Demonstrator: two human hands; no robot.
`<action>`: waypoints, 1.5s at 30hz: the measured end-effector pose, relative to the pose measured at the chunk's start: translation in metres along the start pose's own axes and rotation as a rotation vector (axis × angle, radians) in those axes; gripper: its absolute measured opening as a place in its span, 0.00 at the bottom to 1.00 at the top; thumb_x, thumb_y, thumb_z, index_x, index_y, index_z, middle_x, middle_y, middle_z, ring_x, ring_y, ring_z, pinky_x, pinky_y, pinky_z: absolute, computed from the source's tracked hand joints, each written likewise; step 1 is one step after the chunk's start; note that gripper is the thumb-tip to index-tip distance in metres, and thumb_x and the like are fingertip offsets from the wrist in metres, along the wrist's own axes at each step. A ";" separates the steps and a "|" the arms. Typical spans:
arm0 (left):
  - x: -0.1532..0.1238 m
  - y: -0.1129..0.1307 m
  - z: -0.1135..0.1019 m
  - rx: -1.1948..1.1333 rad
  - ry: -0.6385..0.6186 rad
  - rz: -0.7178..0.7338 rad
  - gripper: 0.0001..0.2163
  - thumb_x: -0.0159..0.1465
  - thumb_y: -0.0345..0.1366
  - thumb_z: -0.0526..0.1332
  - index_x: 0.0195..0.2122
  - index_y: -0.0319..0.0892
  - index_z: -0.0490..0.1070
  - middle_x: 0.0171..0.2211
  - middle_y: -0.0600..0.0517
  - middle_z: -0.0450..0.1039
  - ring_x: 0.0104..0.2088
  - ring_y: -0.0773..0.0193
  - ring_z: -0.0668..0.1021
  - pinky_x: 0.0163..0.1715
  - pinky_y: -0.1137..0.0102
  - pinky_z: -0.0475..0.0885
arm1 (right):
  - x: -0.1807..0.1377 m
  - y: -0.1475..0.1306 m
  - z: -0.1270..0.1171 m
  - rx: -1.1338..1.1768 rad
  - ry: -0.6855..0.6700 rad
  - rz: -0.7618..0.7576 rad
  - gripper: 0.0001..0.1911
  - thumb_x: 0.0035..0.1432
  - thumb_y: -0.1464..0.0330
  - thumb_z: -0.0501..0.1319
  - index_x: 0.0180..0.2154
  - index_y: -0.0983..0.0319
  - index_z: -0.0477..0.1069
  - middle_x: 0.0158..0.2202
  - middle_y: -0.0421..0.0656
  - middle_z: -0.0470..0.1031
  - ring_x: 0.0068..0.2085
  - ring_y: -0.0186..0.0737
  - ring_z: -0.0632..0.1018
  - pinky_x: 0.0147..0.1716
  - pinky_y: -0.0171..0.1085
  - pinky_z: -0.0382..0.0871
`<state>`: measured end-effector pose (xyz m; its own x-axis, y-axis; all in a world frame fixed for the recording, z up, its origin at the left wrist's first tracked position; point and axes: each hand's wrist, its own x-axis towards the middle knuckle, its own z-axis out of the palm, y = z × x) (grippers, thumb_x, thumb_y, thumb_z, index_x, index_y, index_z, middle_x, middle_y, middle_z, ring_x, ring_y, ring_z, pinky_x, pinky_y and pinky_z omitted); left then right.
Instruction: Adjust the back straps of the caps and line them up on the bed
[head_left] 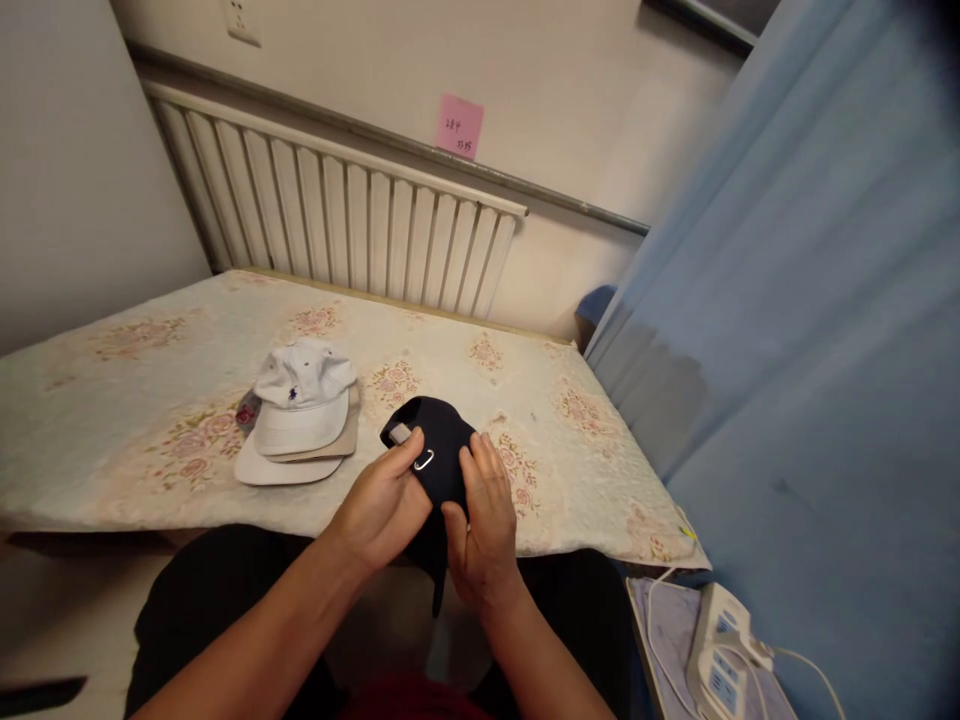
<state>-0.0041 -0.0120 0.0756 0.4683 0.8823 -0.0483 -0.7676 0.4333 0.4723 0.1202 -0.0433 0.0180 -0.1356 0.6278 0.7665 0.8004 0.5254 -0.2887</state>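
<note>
A black baseball cap point(444, 430) is tilted on its side over the near edge of the bed, its brim pointing down toward my lap. My left hand point(390, 505) grips the cap, thumb on top beside the back strap and a small silver ring-shaped mark, the other fingers hidden beneath. My right hand point(484, 515) is closed round the opposite side, fingertips pressed on the crown and thumb toward the brim. To the left lies a stack of caps, with a white cap point(304, 395) bearing a small dark logo on top and a beige cap point(349, 430) showing under it.
The stack and my hands are over a floral bed cover point(525, 380). Behind it stand a white radiator point(352, 220) and a wall with a pink note point(460, 126). A blue curtain point(787, 300) hangs at right, above a power strip point(724, 650) with cables.
</note>
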 end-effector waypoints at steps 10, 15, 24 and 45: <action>0.051 0.013 -0.003 0.177 -0.113 0.260 0.17 0.58 0.28 0.62 0.50 0.39 0.70 0.45 0.46 0.75 0.50 0.56 0.73 0.56 0.58 0.60 | 0.015 0.012 0.011 0.102 0.018 0.193 0.29 0.63 0.66 0.50 0.63 0.63 0.46 0.63 0.50 0.53 0.63 0.45 0.56 0.58 0.53 0.57; 0.050 -0.014 -0.028 0.202 -0.044 0.234 0.19 0.55 0.27 0.64 0.50 0.40 0.70 0.46 0.46 0.75 0.52 0.56 0.72 0.58 0.60 0.56 | 0.000 0.022 0.020 0.122 -0.009 0.247 0.28 0.63 0.66 0.50 0.63 0.63 0.46 0.63 0.51 0.54 0.63 0.45 0.58 0.58 0.52 0.59; 0.029 -0.031 -0.031 0.194 -0.005 0.132 0.15 0.55 0.27 0.64 0.44 0.41 0.73 0.42 0.49 0.76 0.48 0.60 0.73 0.56 0.65 0.58 | -0.006 0.016 0.017 0.041 0.027 0.128 0.29 0.63 0.66 0.49 0.63 0.64 0.45 0.64 0.53 0.49 0.64 0.50 0.52 0.58 0.58 0.56; 0.005 -0.047 -0.034 0.176 0.061 -0.009 0.27 0.57 0.26 0.62 0.58 0.46 0.62 0.29 0.54 0.75 0.33 0.70 0.75 0.47 0.72 0.65 | -0.009 0.016 0.007 -0.022 0.072 0.081 0.28 0.63 0.66 0.50 0.62 0.65 0.47 0.64 0.54 0.50 0.64 0.52 0.52 0.57 0.60 0.54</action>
<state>0.0192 -0.0213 0.0236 0.4429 0.8905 -0.1042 -0.6727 0.4069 0.6180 0.1306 -0.0366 0.0026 -0.0279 0.6244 0.7806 0.8195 0.4614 -0.3398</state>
